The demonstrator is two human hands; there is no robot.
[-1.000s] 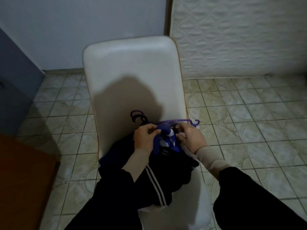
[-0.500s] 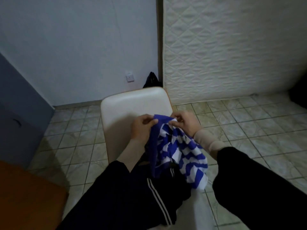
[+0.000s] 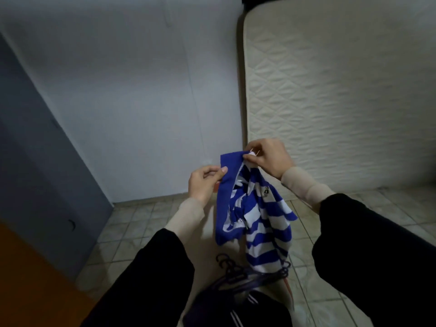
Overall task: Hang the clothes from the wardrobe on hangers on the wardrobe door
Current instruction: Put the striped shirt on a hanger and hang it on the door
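Striped shirt [image 3: 259, 223] hangs between hands: left hand [image 3: 204, 182], right hand [image 3: 267, 159] both pinching collar.

Soft striped knit shirt [image 3: 259, 223], quilted fabric mattress [image 3: 342, 102], matt painted wall [image 3: 141, 90], glossy floor tiles [image 3: 132, 227]

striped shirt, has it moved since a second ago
Yes. The striped shirt has gone up: earlier it lay bunched on the chair by the hangers, and now both hands hold it hanging above them.
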